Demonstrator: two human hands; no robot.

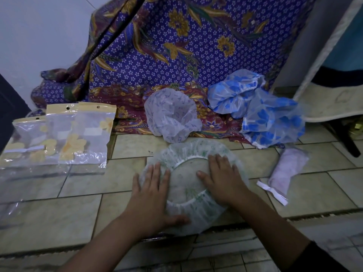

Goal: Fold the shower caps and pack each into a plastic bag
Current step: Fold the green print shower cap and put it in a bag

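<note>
On floor (59,222) — green cap (188,182) under left hand (151,193), right hand (222,179); grips flat, pressing.

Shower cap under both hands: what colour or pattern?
Translucent white shower cap with a green leafy print and a white elastic rim; head view shows it best.

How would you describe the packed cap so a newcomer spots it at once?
Start at the purple batik cloth draped at the back, then drop to the tiled floor below the blue-flowered caps. There, right of the right hand, lies the packed cap. It alone is a tight lilac roll, bagged in clear plastic; the others lie loose.
</note>
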